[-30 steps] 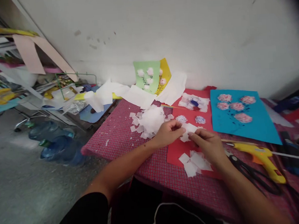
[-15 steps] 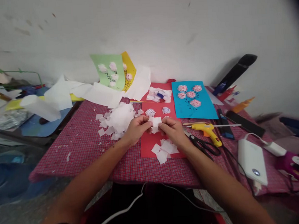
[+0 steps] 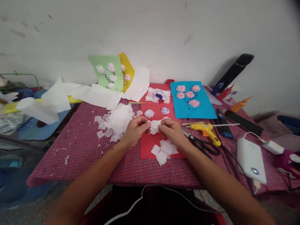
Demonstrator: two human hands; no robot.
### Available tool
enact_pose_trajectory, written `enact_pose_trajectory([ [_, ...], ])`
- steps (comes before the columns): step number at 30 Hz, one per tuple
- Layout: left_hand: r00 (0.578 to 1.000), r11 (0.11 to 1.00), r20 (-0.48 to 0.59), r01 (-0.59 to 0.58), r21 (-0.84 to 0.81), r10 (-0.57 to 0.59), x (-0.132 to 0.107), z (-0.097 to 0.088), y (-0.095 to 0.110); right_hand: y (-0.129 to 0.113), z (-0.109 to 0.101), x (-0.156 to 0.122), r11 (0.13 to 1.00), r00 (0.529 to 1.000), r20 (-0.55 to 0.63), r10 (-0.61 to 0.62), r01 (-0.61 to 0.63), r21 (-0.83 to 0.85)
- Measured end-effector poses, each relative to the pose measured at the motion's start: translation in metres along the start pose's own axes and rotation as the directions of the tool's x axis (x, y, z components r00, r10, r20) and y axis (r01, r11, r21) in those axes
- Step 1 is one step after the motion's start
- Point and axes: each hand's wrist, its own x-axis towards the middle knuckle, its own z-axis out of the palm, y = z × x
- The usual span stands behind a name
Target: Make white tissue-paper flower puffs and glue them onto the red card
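Note:
Between my two hands is a small piece of white tissue paper [image 3: 155, 126], pinched from both sides above a sheet of red paper [image 3: 147, 146]. My left hand [image 3: 136, 130] closes thumb and finger on its left edge. On the opposite edge my right hand [image 3: 172, 131] grips it the same way. Just beyond the fingers, two speckled paper flowers, one on the left [image 3: 149, 113] and one on the right [image 3: 165, 110], lie on the red sheet. Several loose tissue squares [image 3: 165, 150] rest nearer to me. A heap of tissue squares [image 3: 119, 119] sits beside my left hand.
Right of my hands are black-handled scissors [image 3: 202, 144], a yellow glue gun [image 3: 206, 130] and a white power bank [image 3: 251, 162]. A blue card with pink flowers [image 3: 193, 101] lies behind them. A tissue stained with blue ink [image 3: 159, 95] and a toilet paper roll [image 3: 38, 110] are farther back.
The tissue piece between my fingers was flatter and squarer; now it looks lower and more gathered. Both hands stay pinched on it. The whole view has shifted slightly.

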Motion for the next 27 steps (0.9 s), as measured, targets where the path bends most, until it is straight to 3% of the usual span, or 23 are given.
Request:
enact_pose_trajectory([
  [16,1.0,1.0,-0.023,0.007,0.021,-0.007,-0.0001,0.0017,0.0018,0.0037,-0.0027,0.0017,1.0,1.0,0.001,-0.009,0.009,0.01],
  [27,0.999,1.0,-0.05,-0.007,0.026,0.009,-0.0001,0.0009,0.0029,0.0003,-0.0076,0.0005,0.997,0.997,0.068,0.03,-0.035,0.071],
])
